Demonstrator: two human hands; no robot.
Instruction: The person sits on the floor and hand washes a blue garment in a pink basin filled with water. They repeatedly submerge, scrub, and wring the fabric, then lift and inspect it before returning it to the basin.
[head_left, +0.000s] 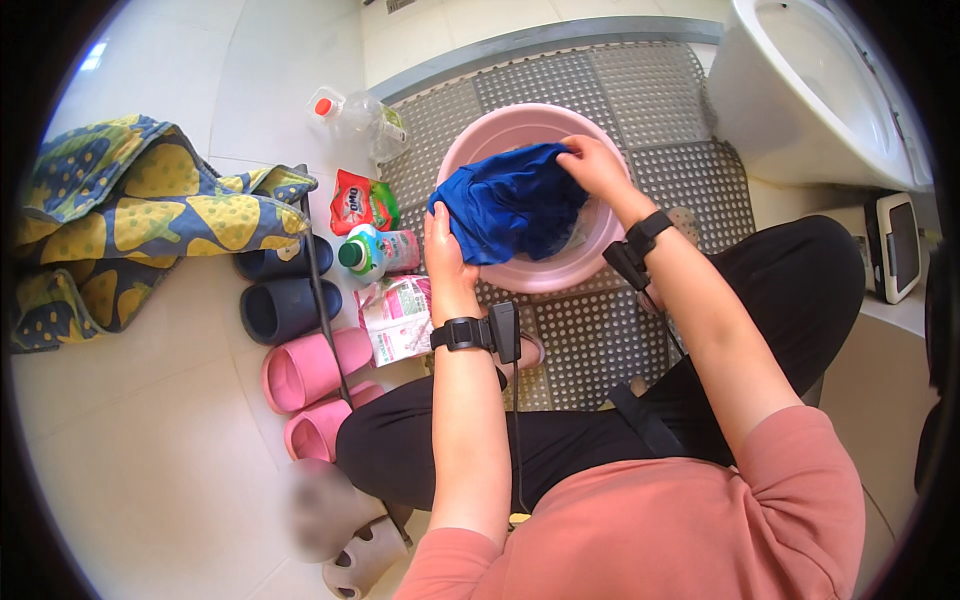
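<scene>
A blue piece of cloth (510, 202), bunched and dark as if wet in places, is stretched between my two hands. My left hand (448, 244) grips its lower left edge, thumb on top. With thumb and fingers my right hand (594, 169) pinches the upper right corner. Below the cloth stands a round pink plastic basin (525, 283), and the cloth covers much of its inside. What lies in the basin under the cloth is mostly hidden. Each wrist wears a black strap with a small device.
Left of the basin are a clear plastic bottle (360, 124), an OMO pouch (364, 202), a green-capped bottle (379, 253) and a pink-white packet (396, 319). Slippers (300, 371) line a rack beside a patterned cloth (157, 202). A toilet (780, 112) stands right, on a grey perforated mat (600, 352).
</scene>
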